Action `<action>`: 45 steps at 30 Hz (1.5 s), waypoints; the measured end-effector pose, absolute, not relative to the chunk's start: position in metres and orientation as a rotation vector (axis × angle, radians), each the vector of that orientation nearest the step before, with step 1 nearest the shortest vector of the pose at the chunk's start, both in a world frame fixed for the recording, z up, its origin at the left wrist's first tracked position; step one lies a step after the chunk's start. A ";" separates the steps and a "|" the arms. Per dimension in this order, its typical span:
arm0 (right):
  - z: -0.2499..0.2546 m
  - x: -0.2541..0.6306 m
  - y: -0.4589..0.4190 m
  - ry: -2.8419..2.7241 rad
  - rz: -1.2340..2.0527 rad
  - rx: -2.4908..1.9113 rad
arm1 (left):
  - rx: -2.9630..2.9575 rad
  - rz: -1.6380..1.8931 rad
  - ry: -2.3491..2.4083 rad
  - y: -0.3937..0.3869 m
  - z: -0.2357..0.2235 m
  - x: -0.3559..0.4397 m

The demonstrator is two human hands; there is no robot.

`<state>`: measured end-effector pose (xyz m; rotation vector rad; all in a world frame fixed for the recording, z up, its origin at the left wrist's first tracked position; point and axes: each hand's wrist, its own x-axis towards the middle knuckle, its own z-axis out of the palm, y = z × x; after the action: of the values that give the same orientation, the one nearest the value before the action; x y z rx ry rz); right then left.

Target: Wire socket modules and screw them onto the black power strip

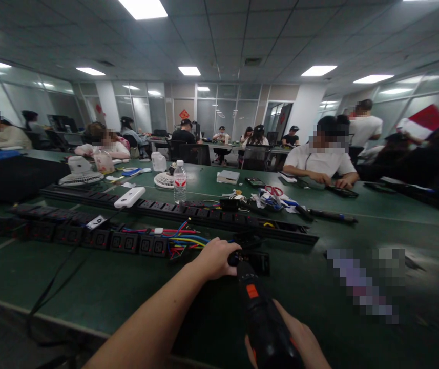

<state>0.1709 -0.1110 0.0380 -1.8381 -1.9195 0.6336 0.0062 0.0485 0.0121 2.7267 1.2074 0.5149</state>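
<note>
My right hand (299, 330) is wrapped round a black cordless drill (259, 307) with an orange switch, its nose pointing away from me. The drill's front end meets a small black part (259, 260) on the table, but the bit itself is hidden. With closed fingers, my left hand (219, 258) grips the near left end of that part. Just left of this hand, red, blue and yellow wires (188, 237) come out of a row of black socket modules (138, 243). Behind them lies a long black power strip housing (204, 214).
A water bottle (180, 184) stands behind the strip, near a white power bank (129, 197). Red-handled scissors (273, 190) lie among loose bits. A co-worker (321, 159) sits opposite. A black strap (46, 292) hangs over the near table edge.
</note>
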 end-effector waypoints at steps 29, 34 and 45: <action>0.031 0.167 -0.114 -1.855 0.725 -1.919 | 2.741 0.540 1.213 0.049 0.010 0.006; 0.033 0.164 -0.115 -1.814 0.744 -1.894 | 2.730 0.530 1.216 0.050 0.010 0.006; 0.028 0.171 -0.115 -1.909 0.550 -1.783 | 2.735 0.539 1.199 0.050 0.009 0.006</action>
<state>0.1709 -0.1148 0.0276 -1.7825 -1.9092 0.5499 0.0056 0.0499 0.0092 2.7354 1.1992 0.5393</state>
